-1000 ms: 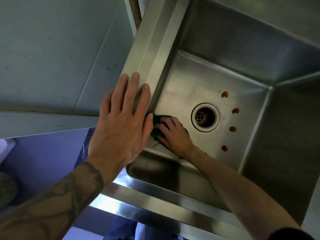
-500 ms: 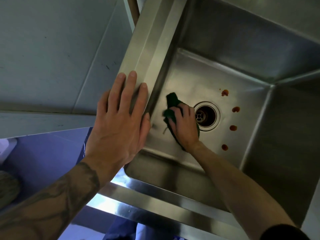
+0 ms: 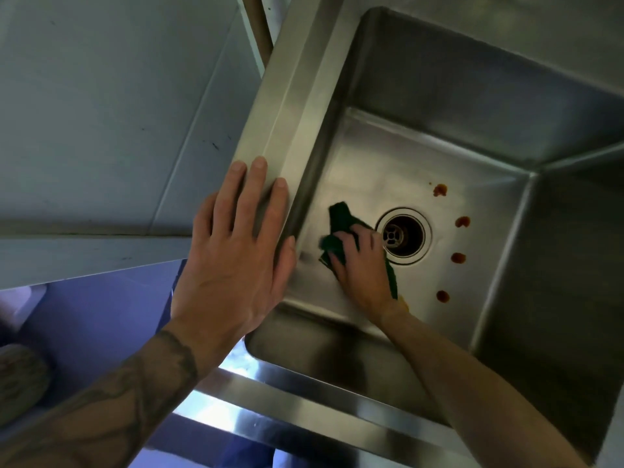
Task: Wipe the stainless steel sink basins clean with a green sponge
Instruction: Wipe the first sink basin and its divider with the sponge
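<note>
One green sponge (image 3: 341, 217) at 9 o'clock of the drain (image 3: 403, 236): we judge it soft and light, best clasped from above as the right hand (image 3: 359, 265) grip does; left hand (image 3: 236, 255) released, flat on the sink rim (image 3: 293, 96).

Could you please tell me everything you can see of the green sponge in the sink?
The sponge is dark green and looks soft and crumpled, with a sliver of yellow at its near end. It lies on the sink floor, just left of the drain. The right hand presses down on it, fingers curled over its left edge, hiding most of it. Its edges are blurred.
</note>
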Motion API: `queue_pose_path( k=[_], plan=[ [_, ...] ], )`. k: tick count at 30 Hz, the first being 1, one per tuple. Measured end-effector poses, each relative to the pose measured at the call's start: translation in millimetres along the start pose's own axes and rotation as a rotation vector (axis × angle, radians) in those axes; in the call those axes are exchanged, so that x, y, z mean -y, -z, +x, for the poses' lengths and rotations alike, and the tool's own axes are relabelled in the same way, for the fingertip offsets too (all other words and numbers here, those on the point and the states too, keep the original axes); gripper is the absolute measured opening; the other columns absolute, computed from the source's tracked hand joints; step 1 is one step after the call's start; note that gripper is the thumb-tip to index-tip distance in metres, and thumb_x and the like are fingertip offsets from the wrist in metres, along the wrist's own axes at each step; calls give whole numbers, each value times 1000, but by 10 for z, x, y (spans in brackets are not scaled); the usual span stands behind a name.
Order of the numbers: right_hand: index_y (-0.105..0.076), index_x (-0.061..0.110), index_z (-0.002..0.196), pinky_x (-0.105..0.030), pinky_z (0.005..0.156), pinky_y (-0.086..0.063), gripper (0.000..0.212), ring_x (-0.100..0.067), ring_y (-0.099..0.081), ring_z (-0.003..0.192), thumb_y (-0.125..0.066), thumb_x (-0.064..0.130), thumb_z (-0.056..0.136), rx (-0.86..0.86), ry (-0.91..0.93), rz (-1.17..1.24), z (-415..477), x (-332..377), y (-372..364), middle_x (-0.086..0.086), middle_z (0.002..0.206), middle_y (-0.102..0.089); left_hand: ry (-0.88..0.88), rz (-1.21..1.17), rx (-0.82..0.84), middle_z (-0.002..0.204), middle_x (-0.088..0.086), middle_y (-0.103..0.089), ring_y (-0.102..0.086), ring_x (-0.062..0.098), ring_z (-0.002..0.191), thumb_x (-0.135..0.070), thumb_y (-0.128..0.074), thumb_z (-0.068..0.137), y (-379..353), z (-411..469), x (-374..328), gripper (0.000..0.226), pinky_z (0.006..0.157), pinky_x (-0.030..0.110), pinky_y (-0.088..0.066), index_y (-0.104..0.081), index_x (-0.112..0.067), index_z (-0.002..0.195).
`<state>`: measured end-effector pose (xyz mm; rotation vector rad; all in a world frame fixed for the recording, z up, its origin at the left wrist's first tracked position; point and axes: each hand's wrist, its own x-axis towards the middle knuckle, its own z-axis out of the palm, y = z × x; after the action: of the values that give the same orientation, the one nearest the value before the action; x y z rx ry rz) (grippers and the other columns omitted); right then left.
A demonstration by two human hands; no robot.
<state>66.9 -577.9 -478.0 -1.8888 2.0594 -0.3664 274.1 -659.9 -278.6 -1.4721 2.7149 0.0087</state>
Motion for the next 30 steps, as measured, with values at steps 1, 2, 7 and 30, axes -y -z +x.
queue_pose_path(
  k=[1,2,7,30],
  plan=[
    [-62,10,131,-48,100,-49,44,-37,-52,116,-72,32,94,57,104,-14,-181,-37,-5,-18,134,-56,-1,2,-4,173,27,-16,-20,46,160,-44,-28,114,4,-2,-2,65,118,59,-35,-28,-2,164],
    [-60,12,132,-49,99,-51,45,-37,-53,117,-69,35,95,140,255,-25,-377,-110,23,-17,136,-55,1,9,-6,173,28,-16,-20,46,160,-43,-28,114,6,-2,0,65,118,60,-34,-28,-2,164],
    [-59,15,132,-50,97,-54,49,-35,-54,118,-75,32,89,215,413,-65,-624,-373,119,-16,136,-57,7,24,-2,173,28,-15,-19,46,160,-42,-29,114,11,8,-14,64,118,59,-33,-27,-2,164],
    [-57,14,133,-56,93,-59,67,-36,-50,118,-90,28,76,193,200,-157,-973,-740,378,-18,134,-55,10,19,12,173,28,-13,-19,47,160,-43,-28,113,33,14,-15,66,117,61,-34,-24,-2,165]
  ],
)
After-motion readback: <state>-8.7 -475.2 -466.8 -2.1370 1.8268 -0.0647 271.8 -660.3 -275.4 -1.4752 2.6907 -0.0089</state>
